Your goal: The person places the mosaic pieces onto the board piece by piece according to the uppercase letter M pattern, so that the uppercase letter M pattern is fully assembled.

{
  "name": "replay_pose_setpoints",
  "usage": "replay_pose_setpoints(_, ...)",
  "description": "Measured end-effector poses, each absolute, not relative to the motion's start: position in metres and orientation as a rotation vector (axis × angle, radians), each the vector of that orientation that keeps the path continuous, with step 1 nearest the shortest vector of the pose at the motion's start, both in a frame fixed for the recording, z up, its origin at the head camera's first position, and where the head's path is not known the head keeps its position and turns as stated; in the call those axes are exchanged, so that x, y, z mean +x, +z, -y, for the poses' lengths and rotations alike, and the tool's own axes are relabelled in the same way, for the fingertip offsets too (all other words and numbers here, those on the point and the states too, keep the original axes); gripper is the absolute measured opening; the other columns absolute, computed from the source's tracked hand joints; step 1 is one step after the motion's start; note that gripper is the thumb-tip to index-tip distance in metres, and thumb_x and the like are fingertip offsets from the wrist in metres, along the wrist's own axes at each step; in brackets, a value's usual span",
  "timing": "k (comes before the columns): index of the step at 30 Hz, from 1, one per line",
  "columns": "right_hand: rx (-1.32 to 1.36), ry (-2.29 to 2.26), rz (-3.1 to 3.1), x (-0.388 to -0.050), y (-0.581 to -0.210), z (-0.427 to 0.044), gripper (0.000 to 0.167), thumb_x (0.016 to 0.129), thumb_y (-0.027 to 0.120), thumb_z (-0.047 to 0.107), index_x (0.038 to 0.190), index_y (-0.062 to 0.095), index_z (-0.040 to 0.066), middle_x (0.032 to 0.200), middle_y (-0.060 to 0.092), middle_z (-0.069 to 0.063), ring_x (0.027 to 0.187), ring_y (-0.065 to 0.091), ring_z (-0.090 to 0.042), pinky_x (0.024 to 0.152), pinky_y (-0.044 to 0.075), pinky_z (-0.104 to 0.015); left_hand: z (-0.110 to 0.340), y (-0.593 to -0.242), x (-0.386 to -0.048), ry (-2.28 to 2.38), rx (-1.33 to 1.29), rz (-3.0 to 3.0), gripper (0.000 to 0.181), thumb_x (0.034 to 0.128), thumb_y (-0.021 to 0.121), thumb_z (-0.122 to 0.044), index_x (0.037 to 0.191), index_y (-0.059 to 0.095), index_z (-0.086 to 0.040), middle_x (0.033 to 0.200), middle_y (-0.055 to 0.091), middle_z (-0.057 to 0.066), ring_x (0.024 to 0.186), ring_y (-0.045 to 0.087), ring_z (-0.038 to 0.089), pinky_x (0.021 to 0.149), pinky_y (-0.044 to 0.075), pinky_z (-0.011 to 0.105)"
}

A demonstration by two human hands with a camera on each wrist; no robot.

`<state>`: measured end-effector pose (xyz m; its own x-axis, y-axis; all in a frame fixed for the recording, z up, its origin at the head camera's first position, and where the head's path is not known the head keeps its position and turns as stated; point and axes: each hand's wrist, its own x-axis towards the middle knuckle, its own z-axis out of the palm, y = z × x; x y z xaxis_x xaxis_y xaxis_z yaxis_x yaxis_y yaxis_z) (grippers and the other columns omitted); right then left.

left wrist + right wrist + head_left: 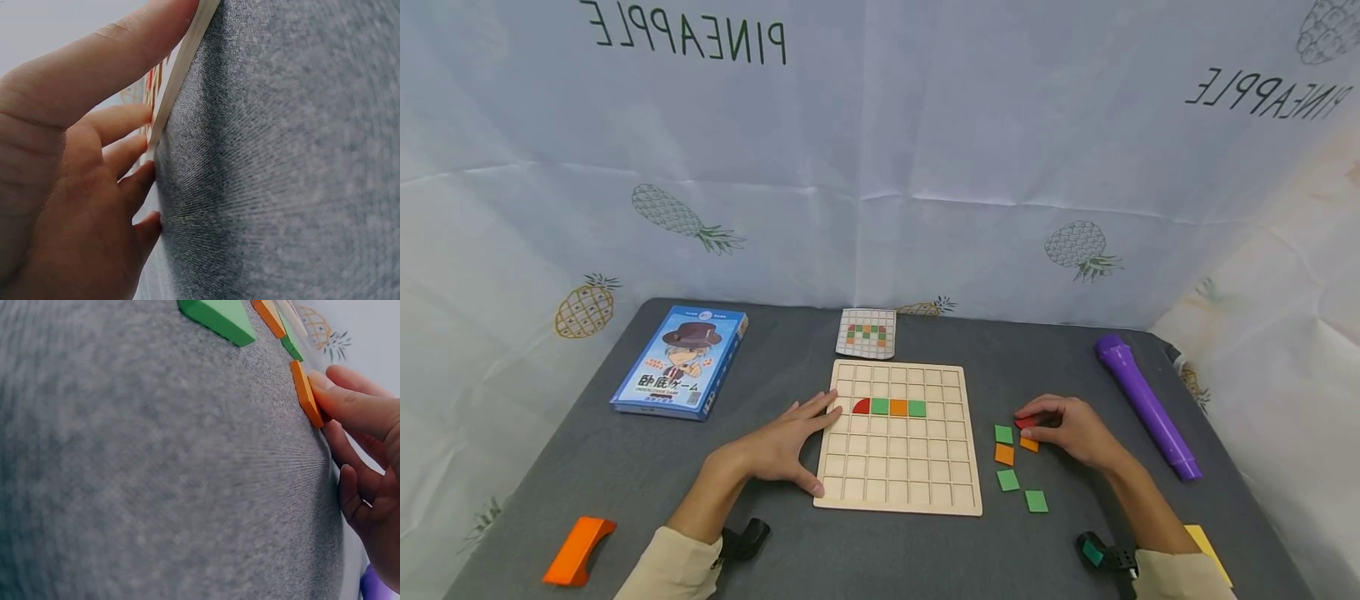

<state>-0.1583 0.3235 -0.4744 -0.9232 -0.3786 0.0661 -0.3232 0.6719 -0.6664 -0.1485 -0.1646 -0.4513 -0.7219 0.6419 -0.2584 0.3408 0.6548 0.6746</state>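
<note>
"Which hand is nearer the red piece [1024, 423]?"

"The right hand [1071, 429] — its thumb and fingers pinch that piece, close by an orange tile [1030, 444]."

"And its long axis?"

"Can't tell; the fingers cover too much."

"Where's the grid board [898, 507] from there?"

"To the left, well apart, with a green tile [1003, 434] between. The coloured row [895, 407] lies leftward too."

"And the left hand [778, 446]?"

"Spread along the board's left edge — so the board sits between both hands."

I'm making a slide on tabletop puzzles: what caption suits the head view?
Left hand spread at the edge of a wooden board, right hand at a red tile beside it.
</note>
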Motion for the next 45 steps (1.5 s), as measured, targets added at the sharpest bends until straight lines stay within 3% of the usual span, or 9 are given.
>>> replay_pose_setpoints(8, -0.629, -1.094, -2.787, -0.163, -0.471, -0.323, 0.009, 0.087, 0.081, 0.015, 0.095, 0.083, 0.018, 0.105, 0.077, -0.007, 0.091, 0.063, 0.009, 0.073, 0.056, -0.018, 0.164, -0.451, -0.148, 0.836, 0.769, -2.387, 0.115, 0.0712, 0.093, -0.037, 0.161, 0.029, -0.005, 0.174, 0.007, 0.014, 0.162, 0.007, 0.039, 0.128, 0.006, 0.066)
replay_pose_setpoints(15, -0.511, -1.086, -2.782, -0.171, -0.454, -0.319, 0.013, 0.088, 0.081, 0.023, 0.098, 0.083, 0.015, 0.107, 0.079, -0.008, 0.092, 0.066, 0.009, 0.074, 0.058, -0.017, 0.164, -0.452, -0.148, 0.838, 0.766, -2.388, 0.115, 0.0708, 0.093, -0.037, 0.161, 0.029, -0.005, 0.174, 0.008, 0.014, 0.162, 0.006, 0.039, 0.128, 0.006, 0.066)
replay_pose_setpoints(24, -0.632, -1.101, -2.818, -0.178, -0.454, -0.310, 0.017, 0.088, 0.080, 0.017, 0.103, 0.082, 0.010, 0.110, 0.078, -0.011, 0.095, 0.064, 0.012, 0.076, 0.057, -0.016, 0.163, -0.451, -0.148, 0.831, 0.765, -2.383, 0.115, 0.0712, 0.093, -0.037, 0.161, 0.029, -0.004, 0.174, 0.008, 0.015, 0.162, 0.006, 0.039, 0.128, 0.005, 0.066)
replay_pose_setpoints(32, -0.670, -1.135, -2.783, -0.181, -0.454, -0.296, 0.017, 0.094, 0.073, 0.012, 0.110, 0.079, 0.011, 0.107, 0.079, -0.009, 0.091, 0.065, 0.005, 0.078, 0.057, -0.018, 0.163, -0.451, -0.148, 0.832, 0.766, -2.392, 0.115, 0.0709, 0.093, -0.037, 0.160, 0.029, -0.003, 0.174, 0.009, 0.015, 0.162, 0.007, 0.039, 0.128, 0.006, 0.066)
replay_pose_setpoints(40, -0.651, -1.302, -2.613, -0.187, -0.454, -0.278, 0.020, 0.100, 0.063, 0.007, 0.117, 0.073, 0.001, 0.112, 0.075, -0.019, 0.092, 0.073, -0.025, 0.078, 0.063, -0.025, 0.163, -0.451, -0.148, 0.837, 0.770, -2.388, 0.115, 0.0709, 0.093, -0.036, 0.161, 0.029, -0.004, 0.174, 0.009, 0.016, 0.162, 0.006, 0.040, 0.128, 0.005, 0.066)
replay_pose_setpoints(45, -0.654, -1.268, -2.619, -0.190, -0.454, -0.269, 0.019, 0.102, 0.060, 0.007, 0.114, 0.074, 0.003, 0.109, 0.075, -0.016, 0.082, 0.067, -0.021, 0.072, 0.059, -0.026, 0.163, -0.450, -0.147, 0.837, 0.770, -2.388, 0.115, 0.0706, 0.093, -0.036, 0.161, 0.029, -0.004, 0.174, 0.009, 0.015, 0.162, 0.006, 0.040, 0.128, 0.005, 0.066)
